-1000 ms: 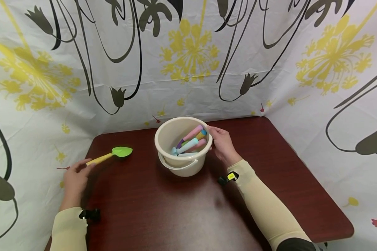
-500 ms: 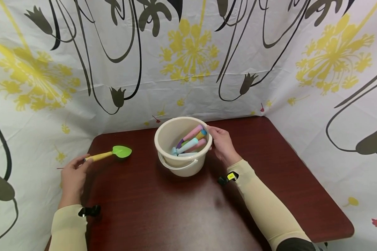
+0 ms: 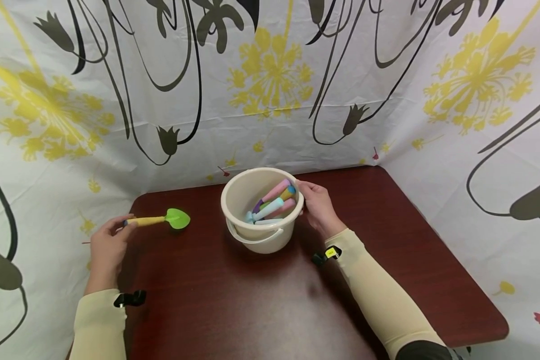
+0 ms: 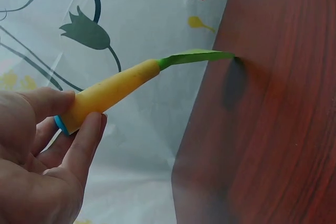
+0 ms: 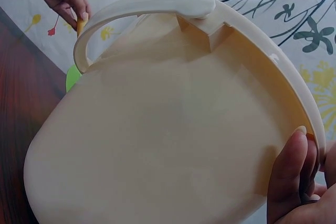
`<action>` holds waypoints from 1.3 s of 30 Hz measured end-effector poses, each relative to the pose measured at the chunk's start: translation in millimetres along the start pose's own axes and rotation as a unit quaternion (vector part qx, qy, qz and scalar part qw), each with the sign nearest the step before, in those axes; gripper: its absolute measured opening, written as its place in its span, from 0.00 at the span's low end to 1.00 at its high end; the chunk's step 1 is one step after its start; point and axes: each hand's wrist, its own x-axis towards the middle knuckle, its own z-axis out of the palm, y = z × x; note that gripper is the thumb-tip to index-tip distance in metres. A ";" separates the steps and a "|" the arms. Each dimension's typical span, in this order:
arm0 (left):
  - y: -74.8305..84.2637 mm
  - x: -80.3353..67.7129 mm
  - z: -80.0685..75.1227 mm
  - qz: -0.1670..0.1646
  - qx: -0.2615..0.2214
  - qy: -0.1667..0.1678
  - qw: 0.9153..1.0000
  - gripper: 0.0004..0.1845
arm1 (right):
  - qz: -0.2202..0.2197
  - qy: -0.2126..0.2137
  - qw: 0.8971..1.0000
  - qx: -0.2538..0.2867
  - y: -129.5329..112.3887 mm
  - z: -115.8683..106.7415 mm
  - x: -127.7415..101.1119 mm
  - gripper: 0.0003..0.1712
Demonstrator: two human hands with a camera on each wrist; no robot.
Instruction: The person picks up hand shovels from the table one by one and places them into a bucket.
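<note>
Near the table's left edge, my left hand (image 3: pixel 109 250) pinches the yellow handle of a toy trowel (image 3: pixel 177 218) with a green blade. In the left wrist view the trowel (image 4: pixel 115 90) is held by thumb and fingers near the blue end of its handle, its blade above the table with a shadow below. My right hand (image 3: pixel 317 207) grips the right rim of a cream bucket (image 3: pixel 265 245). In the right wrist view the bucket (image 5: pixel 157 119) fills most of the picture, fingers under its rim. Inside lie several toy tools (image 3: pixel 270 205) with pink, light blue and yellow handles.
The dark red table (image 3: pixel 234 310) has rounded corners. A white sheet (image 3: pixel 270 135) with flower prints hangs behind it and along both sides. The bucket's white handle (image 3: pixel 252 240) hangs down at its front.
My left hand has turned the trowel slightly, so its handle lies more level and the blade shows more of its face. The right hand and bucket have not visibly moved.
</note>
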 end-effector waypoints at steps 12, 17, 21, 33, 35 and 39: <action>9.5 -2.5 3.5 0.014 0.043 -0.022 0.999 0.19 | 0.000 -0.001 1.000 0.003 0.5 1.0 0.3 0.21; 15.1 -5.0 3.7 0.029 0.020 -0.037 0.999 0.18 | 0.003 -0.001 1.000 0.002 0.9 0.7 0.8 0.21; 22.3 -5.8 3.2 0.045 0.042 -0.055 0.997 0.19 | 0.000 -0.001 1.000 0.001 0.6 1.2 0.6 0.21; 54.6 -19.0 4.6 0.109 0.125 -0.093 0.982 0.24 | -0.001 -0.003 1.000 -0.005 -1.0 2.0 -2.0 0.23; 62.3 -22.7 5.7 0.116 0.141 -0.094 0.979 0.24 | -0.001 -0.003 1.000 -0.006 -0.6 1.7 -1.7 0.23; 77.2 -29.1 6.6 0.141 0.169 -0.097 0.971 0.24 | -0.001 -0.002 1.000 -0.004 -0.1 1.0 -0.8 0.23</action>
